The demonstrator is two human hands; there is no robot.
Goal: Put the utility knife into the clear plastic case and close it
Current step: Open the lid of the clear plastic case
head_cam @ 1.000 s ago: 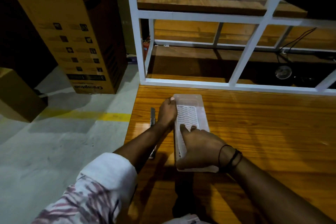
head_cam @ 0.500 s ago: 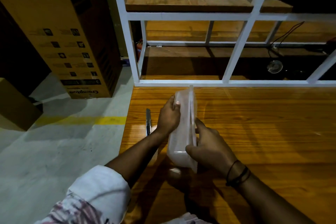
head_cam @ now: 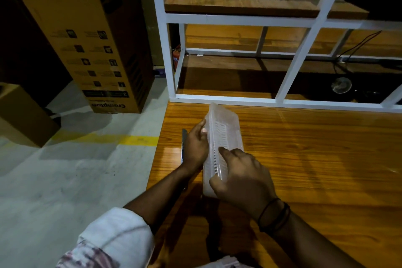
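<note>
The clear plastic case (head_cam: pixel 225 128) is lifted off the wooden table (head_cam: pixel 315 159) near its left edge and tilted, with its ribbed inside facing right. My left hand (head_cam: pixel 195 148) grips the case's left long side. My right hand (head_cam: pixel 241 178) holds its near end, forefinger resting on the ribbed face. The utility knife (head_cam: pixel 184 143), a slim dark strip, lies flat on the table just left of my left hand, mostly hidden by that hand and wrist.
A white metal frame shelf (head_cam: pixel 228 99) borders the table's far edge, with wooden boards behind it. A tall cardboard box (head_cam: pixel 87 39) stands on the concrete floor to the left, and a smaller box (head_cam: pixel 21 115) sits further left. A yellow floor line (head_cam: pixel 134 140) runs beside the table.
The case lay flat on the table a second ago. Both hands lifted it, stood it on edge, and have now turned its ribbed face toward the right.
</note>
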